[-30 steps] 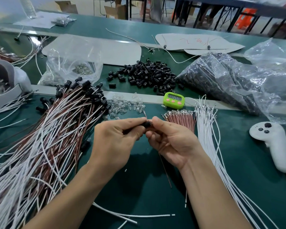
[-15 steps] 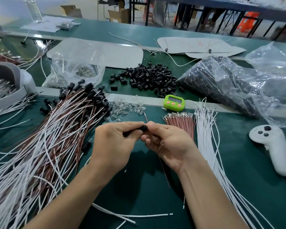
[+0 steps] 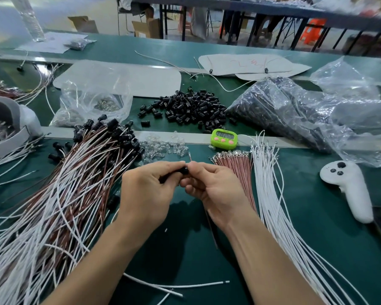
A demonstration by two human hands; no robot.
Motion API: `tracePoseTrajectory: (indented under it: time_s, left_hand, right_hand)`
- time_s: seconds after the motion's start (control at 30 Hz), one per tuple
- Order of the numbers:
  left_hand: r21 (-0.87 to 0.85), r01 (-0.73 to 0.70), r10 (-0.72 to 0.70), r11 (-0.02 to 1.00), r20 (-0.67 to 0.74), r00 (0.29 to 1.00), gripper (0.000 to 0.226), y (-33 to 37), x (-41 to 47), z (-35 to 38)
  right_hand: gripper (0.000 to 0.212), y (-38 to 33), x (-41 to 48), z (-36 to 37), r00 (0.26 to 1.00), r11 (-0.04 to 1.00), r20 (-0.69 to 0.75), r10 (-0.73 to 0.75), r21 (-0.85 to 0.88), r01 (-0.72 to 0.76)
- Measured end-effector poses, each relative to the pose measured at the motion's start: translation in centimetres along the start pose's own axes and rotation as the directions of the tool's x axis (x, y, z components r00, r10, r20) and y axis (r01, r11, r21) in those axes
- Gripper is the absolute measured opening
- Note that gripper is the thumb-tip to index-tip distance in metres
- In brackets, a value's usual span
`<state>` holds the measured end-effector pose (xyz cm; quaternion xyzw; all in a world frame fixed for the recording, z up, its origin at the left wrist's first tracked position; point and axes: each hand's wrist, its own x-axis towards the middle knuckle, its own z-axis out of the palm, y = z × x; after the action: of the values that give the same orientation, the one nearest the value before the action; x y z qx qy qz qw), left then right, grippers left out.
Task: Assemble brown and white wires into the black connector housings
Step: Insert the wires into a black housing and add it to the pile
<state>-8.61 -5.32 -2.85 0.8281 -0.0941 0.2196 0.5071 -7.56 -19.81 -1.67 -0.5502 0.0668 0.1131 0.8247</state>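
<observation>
Where both hands meet, fingers [image 3: 176, 167] pinch a black housing [image 3: 184, 171].

Left hand [image 3: 146, 192]: back toward the camera, fingers curled, thumb and forefinger pinched closed at the fingertips; forearm bare, entering from the lower left edge. Right hand [image 3: 216, 190]: palm turned partly inward, thumb and forefinger pinched closed, remaining fingers loosely folded beneath; forearm bare, entering from the lower right. Fingertips of both hands meet at centre, raised above the bench [image 3: 317, 227]
</observation>
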Motion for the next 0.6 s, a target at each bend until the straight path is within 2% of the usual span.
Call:
tracePoseTrajectory:
  time_s: [0.1,0.17,0.27,0.33,0.43,0.6]
  left_hand:
    - [0.038,0.051,-0.051,0.998,0.017,0.999,0.033,0.2,0.2,-0.1]
    - [0.029,0.084,-0.084,0.996,0.011,0.996,0.036,0.6,0.4,-0.5]
    - [-0.069,0.167,-0.166,0.984,0.014,0.986,0.028,1.4,1.3,-1.4]
    - [-0.090,0.184,-0.181,0.979,0.036,0.983,0.028,2.3,2.0,-1.9]
    - [0.009,0.142,-0.142,0.990,0.086,0.986,0.029,3.5,3.0,-3.1]
    - [0.130,0.132,-0.141,0.983,0.060,0.988,0.026,5.4,3.9,-7.7]
  right_hand:
    - [0.014,-0.2,-0.3,0.4,0.994,0.976,0.016,-0.111,-0.189,0.112]
    - [0.016,-0.7,-0.4,0.8,0.989,0.957,0.006,-0.150,-0.250,0.147]
    - [0.028,-2.8,-0.1,1.3,0.981,0.980,-0.117,-0.155,-0.147,0.137]
    - [0.030,-4.5,0.0,1.7,0.971,0.977,-0.162,-0.176,-0.147,0.152]
    - [0.020,-6.6,-0.1,2.4,0.950,0.973,-0.225,-0.219,-0.117,0.197]
    - [0.017,-10.1,0.1,3.1,0.925,0.946,-0.337,-0.174,0.203,0.252]
